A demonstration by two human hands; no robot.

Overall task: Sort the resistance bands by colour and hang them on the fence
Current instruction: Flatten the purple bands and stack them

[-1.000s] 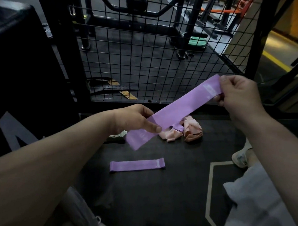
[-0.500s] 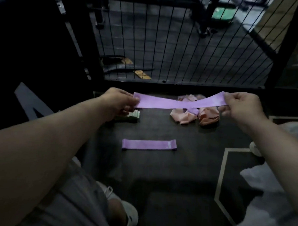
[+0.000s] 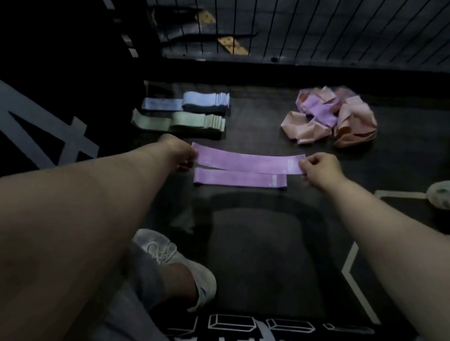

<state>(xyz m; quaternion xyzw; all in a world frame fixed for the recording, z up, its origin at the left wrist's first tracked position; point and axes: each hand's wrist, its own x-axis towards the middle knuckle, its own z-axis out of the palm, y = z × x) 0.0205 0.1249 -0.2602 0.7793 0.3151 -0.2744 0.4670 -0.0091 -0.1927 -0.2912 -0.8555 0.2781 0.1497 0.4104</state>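
My left hand (image 3: pixel 179 155) and right hand (image 3: pixel 318 168) pinch the ends of a purple resistance band (image 3: pixel 247 160) just above another purple band (image 3: pixel 240 178) lying on the floor.

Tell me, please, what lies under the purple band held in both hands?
Under the held band, pinched at its ends by the left hand and right hand, a second purple band lies flat on the mat. Its far edge is covered; whether they touch cannot be told.

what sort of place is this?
Probably a gym: resistance bands stacked by colour on a dark floor with white painted lines, a wire fence behind, a purple band held by left hand and right hand.
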